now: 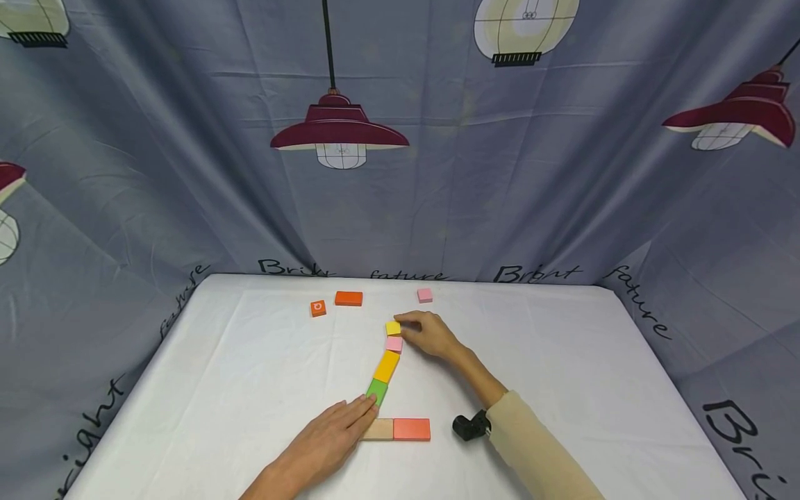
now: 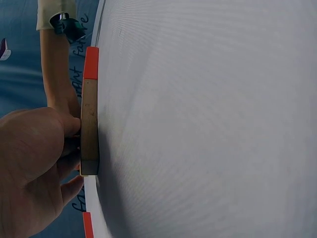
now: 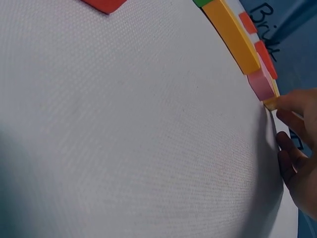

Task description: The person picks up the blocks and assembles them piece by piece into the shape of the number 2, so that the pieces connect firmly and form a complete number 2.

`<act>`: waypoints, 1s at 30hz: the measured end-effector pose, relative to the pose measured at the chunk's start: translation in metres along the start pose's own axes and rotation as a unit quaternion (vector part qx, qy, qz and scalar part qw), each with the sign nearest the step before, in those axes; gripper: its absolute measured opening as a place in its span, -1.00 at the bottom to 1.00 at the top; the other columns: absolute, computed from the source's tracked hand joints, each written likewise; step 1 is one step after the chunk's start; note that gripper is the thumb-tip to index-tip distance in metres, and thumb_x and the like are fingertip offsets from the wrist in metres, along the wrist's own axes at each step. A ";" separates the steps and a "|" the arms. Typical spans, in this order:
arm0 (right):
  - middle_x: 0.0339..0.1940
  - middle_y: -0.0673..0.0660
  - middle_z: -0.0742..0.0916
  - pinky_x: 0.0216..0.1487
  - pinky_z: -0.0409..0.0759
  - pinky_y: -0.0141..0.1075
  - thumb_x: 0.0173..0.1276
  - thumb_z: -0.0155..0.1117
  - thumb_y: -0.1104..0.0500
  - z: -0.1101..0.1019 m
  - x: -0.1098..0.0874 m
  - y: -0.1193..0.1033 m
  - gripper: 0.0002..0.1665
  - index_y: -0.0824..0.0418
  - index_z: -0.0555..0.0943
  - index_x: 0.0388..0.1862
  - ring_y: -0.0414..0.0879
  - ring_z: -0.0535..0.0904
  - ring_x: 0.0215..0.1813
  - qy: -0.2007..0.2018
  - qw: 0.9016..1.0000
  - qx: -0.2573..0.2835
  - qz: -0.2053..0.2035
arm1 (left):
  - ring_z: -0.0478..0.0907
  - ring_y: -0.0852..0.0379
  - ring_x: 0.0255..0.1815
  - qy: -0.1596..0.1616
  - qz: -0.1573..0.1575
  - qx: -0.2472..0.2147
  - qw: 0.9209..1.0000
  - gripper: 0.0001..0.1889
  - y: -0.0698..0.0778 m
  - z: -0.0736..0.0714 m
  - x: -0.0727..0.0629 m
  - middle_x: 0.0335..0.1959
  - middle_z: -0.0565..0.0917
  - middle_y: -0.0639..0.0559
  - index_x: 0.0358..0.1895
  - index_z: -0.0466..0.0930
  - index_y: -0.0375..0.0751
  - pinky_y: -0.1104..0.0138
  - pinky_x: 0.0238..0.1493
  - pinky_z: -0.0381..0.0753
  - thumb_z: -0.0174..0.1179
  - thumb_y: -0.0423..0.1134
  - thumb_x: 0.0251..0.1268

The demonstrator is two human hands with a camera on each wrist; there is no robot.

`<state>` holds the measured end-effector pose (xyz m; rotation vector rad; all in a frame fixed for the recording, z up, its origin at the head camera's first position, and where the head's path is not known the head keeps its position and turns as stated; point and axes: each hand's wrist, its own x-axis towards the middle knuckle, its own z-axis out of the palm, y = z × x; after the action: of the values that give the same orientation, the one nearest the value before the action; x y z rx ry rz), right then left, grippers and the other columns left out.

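In the head view, a line of flat blocks runs up the table: a green block (image 1: pixel 378 391), a longer yellow block (image 1: pixel 387 367), a pink block (image 1: pixel 394 344) and, at the far end, a small yellow block (image 1: pixel 393 328). My right hand (image 1: pixel 432 335) pinches that small yellow block, thumb and index finger at its right side and back edge. Fingers straight, my left hand (image 1: pixel 337 432) lies over the near end of the green block and the left part of a plain wooden block (image 1: pixel 378 430). A coral block (image 1: pixel 412 430) abuts the wooden one on the right.
Toward the back of the white-covered table (image 1: pixel 531 361) lie an orange square block (image 1: pixel 318 308), an orange rectangular block (image 1: pixel 348 298) and a pink block (image 1: pixel 425 296). A black device (image 1: pixel 470 425) is worn on my right wrist. A grey-blue curtain (image 1: pixel 437 208) hangs behind.
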<state>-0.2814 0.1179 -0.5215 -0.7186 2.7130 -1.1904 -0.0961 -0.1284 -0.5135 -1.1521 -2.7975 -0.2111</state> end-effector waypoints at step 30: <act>0.01 0.13 0.74 0.09 0.59 -0.07 0.37 0.36 0.20 -0.005 0.008 0.006 -0.66 0.22 0.69 0.10 0.04 0.63 0.00 0.099 0.994 0.012 0.050 | 0.40 0.04 0.38 0.013 0.005 0.000 1.000 -0.52 0.000 0.001 0.000 0.42 0.43 -0.06 0.38 0.46 -0.25 0.13 0.27 0.49 0.17 -0.25 0.45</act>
<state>-0.2920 0.1206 -0.5213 -0.4774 2.8468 -1.3339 -0.0966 -0.1284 -0.5141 -1.1549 -2.7692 -0.2248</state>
